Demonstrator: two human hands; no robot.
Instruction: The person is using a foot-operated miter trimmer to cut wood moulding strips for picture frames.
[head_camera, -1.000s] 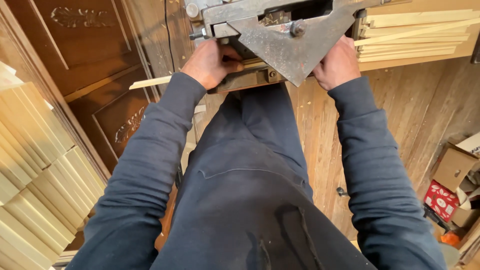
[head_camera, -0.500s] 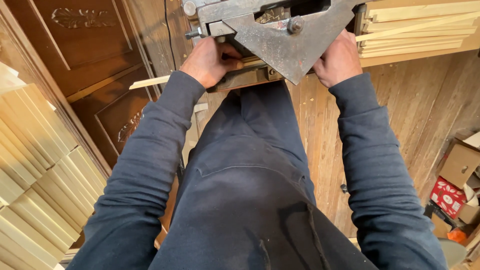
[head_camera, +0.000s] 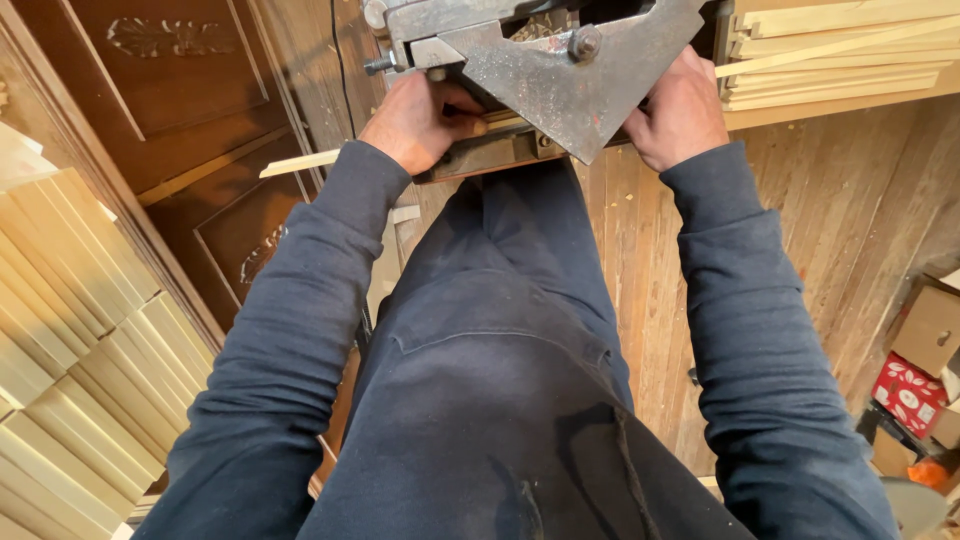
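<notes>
Both hands on a thin wooden strip (head_camera: 300, 162) under a grey metal machine guard (head_camera: 560, 75)

Far left: stacked pale wood slats (head_camera: 70, 340) beside a dark carved door panel (head_camera: 170, 90). Left hand (head_camera: 415, 120) with fingers curled closed around the strip, whose free end pokes out leftward over the floor. Centre: triangular steel plate with a bolt, covering the strip's middle. Right hand (head_camera: 680, 110) pressed against the plate's edge, fingers bent, grip hidden, cannot tell. Far right: more strips piled on a bench (head_camera: 840, 50), cardboard boxes (head_camera: 925, 350) on the plank floor
</notes>
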